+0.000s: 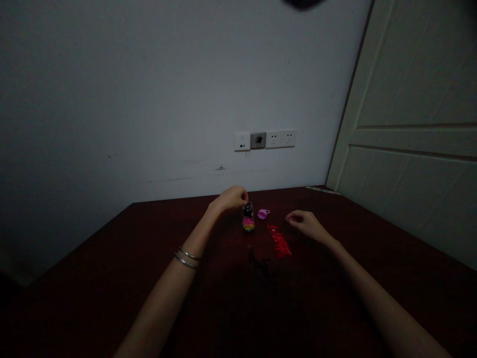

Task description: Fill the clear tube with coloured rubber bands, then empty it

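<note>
A small clear jar stands upright on the dark red-brown table, with layers of pink, yellow and other coloured bits inside and something dark in its upper part. My left hand reaches over from the left, its fingers closed at the jar's rim; the fingertips are partly hidden. To the right of the jar lies a pink-purple lid with a small loop. My right hand is further right, just over the table, thumb and fingers pinched together. Whatever is in that pinch is too small to name. Red small pieces lie between my hands.
Nearer to me, dark small pieces lie scattered, hard to see in the dim light. Behind the table rises a pale wall with a row of sockets. A white panelled door stands at the right. A thin strip lies at the back edge.
</note>
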`<state>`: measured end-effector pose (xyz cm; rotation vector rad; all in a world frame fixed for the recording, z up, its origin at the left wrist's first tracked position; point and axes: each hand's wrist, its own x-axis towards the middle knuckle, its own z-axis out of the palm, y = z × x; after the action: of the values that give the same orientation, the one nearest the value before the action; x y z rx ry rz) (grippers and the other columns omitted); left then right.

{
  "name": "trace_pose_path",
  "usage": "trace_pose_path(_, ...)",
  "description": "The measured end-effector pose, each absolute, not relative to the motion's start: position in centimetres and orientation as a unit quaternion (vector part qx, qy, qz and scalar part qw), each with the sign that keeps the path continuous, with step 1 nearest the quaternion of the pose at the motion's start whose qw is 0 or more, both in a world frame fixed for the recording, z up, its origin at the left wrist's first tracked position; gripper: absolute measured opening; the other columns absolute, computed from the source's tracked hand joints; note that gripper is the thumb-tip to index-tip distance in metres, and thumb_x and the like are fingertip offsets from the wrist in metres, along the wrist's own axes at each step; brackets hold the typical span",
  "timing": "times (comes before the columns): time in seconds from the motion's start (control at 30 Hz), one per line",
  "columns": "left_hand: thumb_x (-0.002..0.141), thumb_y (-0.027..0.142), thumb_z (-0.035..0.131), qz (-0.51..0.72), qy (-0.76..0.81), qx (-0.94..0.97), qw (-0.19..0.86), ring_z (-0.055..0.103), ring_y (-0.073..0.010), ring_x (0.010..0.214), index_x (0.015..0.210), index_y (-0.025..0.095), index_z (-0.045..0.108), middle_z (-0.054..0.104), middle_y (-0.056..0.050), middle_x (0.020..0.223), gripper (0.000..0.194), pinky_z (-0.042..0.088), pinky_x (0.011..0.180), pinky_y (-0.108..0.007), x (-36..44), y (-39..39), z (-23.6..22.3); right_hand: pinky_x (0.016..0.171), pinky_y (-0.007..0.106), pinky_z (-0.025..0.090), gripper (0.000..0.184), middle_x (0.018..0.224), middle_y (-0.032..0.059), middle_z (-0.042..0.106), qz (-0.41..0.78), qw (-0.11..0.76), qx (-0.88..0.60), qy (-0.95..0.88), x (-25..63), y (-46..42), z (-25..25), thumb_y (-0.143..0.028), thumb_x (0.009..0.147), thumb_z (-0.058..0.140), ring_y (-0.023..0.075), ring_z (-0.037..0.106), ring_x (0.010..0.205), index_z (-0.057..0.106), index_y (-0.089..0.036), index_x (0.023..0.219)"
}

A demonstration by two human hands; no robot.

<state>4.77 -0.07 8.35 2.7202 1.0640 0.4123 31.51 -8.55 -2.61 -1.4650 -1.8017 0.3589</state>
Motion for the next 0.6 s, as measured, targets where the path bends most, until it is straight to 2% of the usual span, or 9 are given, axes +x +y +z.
trace_pose_path(0.33,0.065,0.016,0.052,0.122,0.368,0.914,0.120,0.054,-0.0113,0.058,0.076,0.012,0.071,0.067,-0.007,0.072,0.022,0.037,0.056,-0.020,4.9,0.5,8.3,0.061,0.026,0.043,0.023,0.075,0.0052,0.064,0.137,0.375,-0.576,-0.714,31.6,-8.6,-2.7,-0.026,0.070,0.049,0.0155,0.055,0.067,0.066,-0.014,0.080)
trace_pose_path(0.6,0.067,0.019,0.052,0.185,0.333,0.907,0.177,0.056,-0.0124,0.063,0.081,0.008,0.071,0.068,-0.007,0.072,0.025,0.040,0.060,-0.021,3.9,0.1,8.9,0.063,0.027,0.045,0.022,0.077,0.0059,0.063,0.192,0.382,-0.545,-0.721,30.1,-9.3,-1.6,-0.027,0.071,0.052,0.0155,0.055,0.069,0.066,-0.014,0.082)
